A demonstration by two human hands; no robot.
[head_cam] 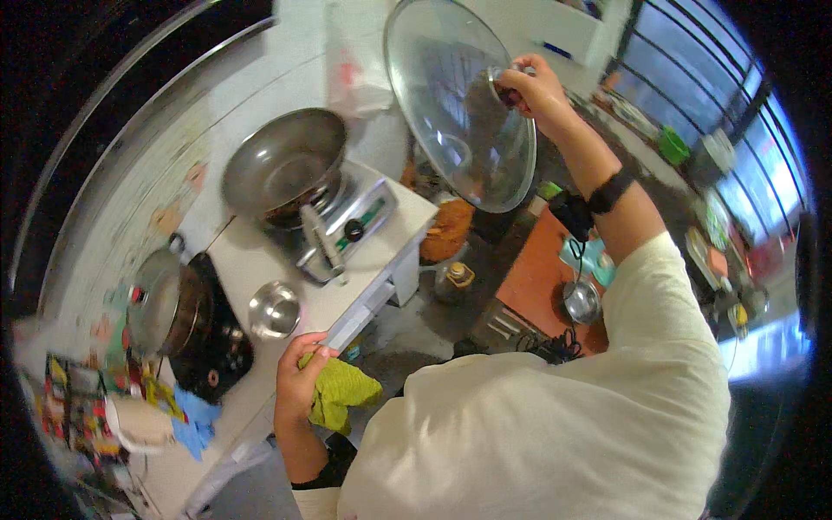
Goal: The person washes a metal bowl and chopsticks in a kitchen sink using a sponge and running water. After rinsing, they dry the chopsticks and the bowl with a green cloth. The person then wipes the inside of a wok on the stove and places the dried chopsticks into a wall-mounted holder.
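Observation:
My right hand [545, 97] grips the knob of a large glass lid [432, 84] with a metal rim. The lid is raised and tilted steeply, apart from the pans. A yellow-green cloth [341, 393] hangs from my left hand [300, 377], whose fingertips are by the front edge of the white countertop [240, 260]. To the left of the lid, a deep metal wok [292, 156] sits tilted on a gas stove [370, 224], its handle pointing towards me. Close to my left hand stands a small steel bowl [275, 310].
A second lidded pan [185, 305] is on a black cooktop [221, 351] at left, near a blue cloth [194, 419]. On the floor are an oil jug [454, 279] and a basin of orange-brown material [447, 227]. A metal bowl [582, 302] rests on an orange-topped table [530, 286].

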